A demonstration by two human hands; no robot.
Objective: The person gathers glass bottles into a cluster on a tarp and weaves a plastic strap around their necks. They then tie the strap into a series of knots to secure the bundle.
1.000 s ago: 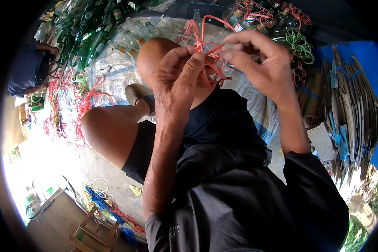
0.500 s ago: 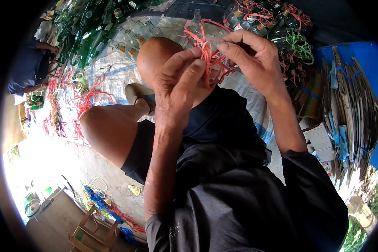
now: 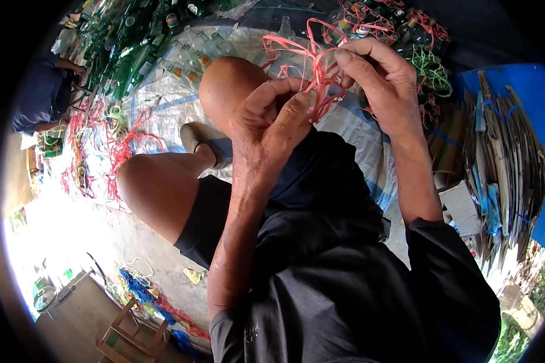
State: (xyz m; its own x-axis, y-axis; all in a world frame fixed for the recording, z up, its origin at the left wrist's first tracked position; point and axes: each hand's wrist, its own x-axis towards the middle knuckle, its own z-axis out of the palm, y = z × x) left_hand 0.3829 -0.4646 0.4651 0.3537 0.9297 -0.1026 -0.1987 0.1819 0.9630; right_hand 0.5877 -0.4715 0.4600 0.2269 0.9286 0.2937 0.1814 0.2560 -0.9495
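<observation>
Knotted pink plastic twine [image 3: 321, 69] hangs in loops between my two hands, above my bent knee. My left hand [image 3: 272, 115] pinches the lower left part of the bundle between thumb and fingers. Thumb and forefinger of my right hand [image 3: 378, 78] close on strands at the upper right side of it. Some loops stick up and out to the left, beyond the fingers. Where exactly the strands run under the fingertips is hidden.
Green bottles [image 3: 127, 54] and clear bottles [image 3: 197, 48] lie ahead on a tarp [image 3: 163, 109]. Twine-tied bottles stand at the upper right. Stacked cardboard [image 3: 508, 157] is at the right. Another person [image 3: 39, 97] sits far left near loose twine [image 3: 124, 142]. A wooden stool [image 3: 133, 339] is lower left.
Both hands have shifted to the right with the pink twine. My left hand is also slightly lower, and the loops have spread wider.
</observation>
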